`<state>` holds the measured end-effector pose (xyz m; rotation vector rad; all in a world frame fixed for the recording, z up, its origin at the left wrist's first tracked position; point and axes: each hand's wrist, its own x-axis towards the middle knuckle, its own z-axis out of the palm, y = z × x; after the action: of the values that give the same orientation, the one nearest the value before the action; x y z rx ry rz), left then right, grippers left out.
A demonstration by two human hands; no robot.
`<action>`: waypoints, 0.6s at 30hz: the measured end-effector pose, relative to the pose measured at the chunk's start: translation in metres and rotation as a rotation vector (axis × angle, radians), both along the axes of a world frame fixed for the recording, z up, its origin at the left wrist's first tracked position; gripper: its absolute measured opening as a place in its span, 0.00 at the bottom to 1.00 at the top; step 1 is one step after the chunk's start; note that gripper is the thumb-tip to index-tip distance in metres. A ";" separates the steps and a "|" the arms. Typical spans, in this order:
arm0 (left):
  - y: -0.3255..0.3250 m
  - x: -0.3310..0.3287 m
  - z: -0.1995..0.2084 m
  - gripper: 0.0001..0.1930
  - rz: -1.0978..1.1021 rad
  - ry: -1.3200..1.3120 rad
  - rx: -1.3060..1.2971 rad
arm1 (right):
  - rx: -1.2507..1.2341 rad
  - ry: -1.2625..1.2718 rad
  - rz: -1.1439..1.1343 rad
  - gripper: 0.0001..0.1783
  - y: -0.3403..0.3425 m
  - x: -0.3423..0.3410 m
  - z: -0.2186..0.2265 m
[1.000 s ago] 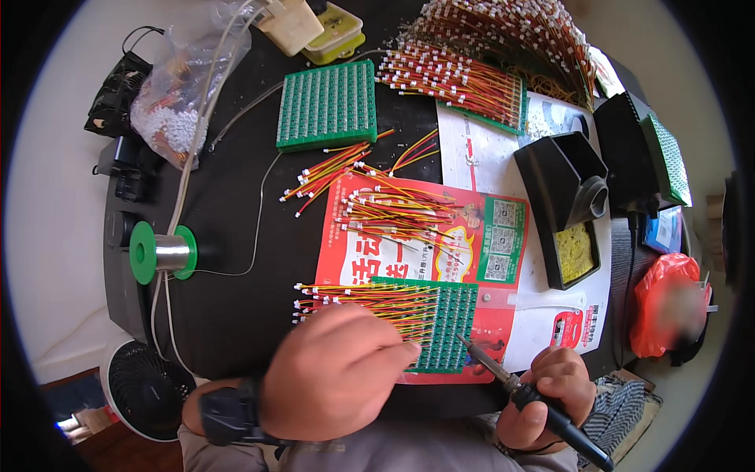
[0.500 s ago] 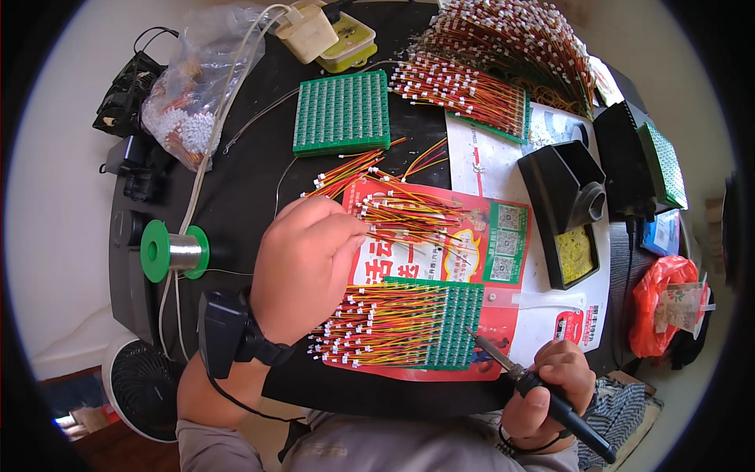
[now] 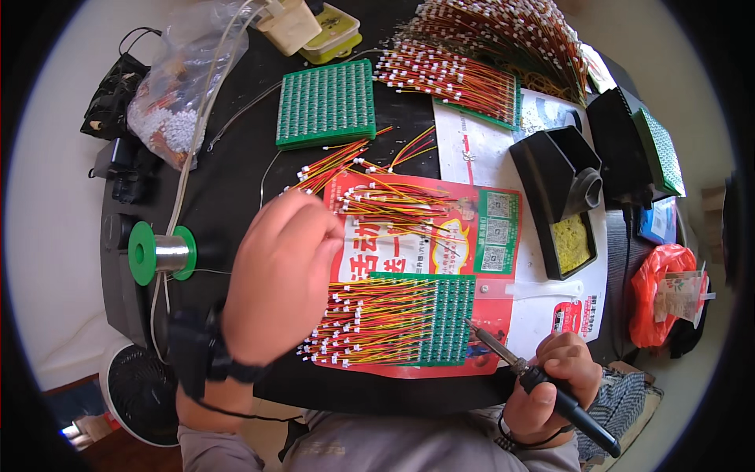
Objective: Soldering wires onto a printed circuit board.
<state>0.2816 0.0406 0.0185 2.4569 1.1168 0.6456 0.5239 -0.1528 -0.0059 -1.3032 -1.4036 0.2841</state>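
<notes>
My right hand point(image 3: 555, 385) grips a soldering iron point(image 3: 566, 405) by its black handle. The iron's tip points left, close to the right edge of a green circuit board panel point(image 3: 448, 318). Rows of red, yellow and black wires point(image 3: 362, 322) with white connectors run leftward from that panel. My left hand point(image 3: 279, 267) is closed, thumb and fingers pressed together beside the loose connector wires point(image 3: 393, 200) above the panel. Whatever its fingertips hold, if anything, is hidden. A black strap with a box circles the left wrist.
A solder spool point(image 3: 169, 253) stands left. Behind lie a stack of green panels point(image 3: 326, 102) and wired panels point(image 3: 464, 79). At right is a black iron stand point(image 3: 558, 169) with a yellow sponge point(image 3: 572, 242). A red plastic bag point(image 3: 657, 291) sits at the right edge; a bag of connectors point(image 3: 165, 118) lies back left.
The whole view has shifted, so the table appears slightly further left. My left hand has drawn a little leftward from the loose wires. The right hand keeps its grip on the soldering iron.
</notes>
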 end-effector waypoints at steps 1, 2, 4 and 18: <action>-0.009 -0.001 0.005 0.05 0.020 -0.071 -0.057 | 0.005 0.002 -0.004 0.18 0.000 0.000 -0.001; -0.017 -0.002 0.010 0.05 0.038 -0.141 -0.115 | 0.011 0.003 -0.010 0.18 0.000 0.001 -0.002; -0.032 -0.004 0.019 0.05 -0.014 -0.212 -0.145 | 0.003 -0.001 -0.012 0.18 0.001 0.001 -0.001; -0.060 0.002 0.021 0.09 -0.246 -0.346 -0.324 | 0.008 0.196 -0.291 0.24 0.001 -0.030 0.009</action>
<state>0.2835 -0.0194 0.0396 2.0630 0.7077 0.7143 0.4939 -0.1515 0.0035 -1.4128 -1.0354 0.2025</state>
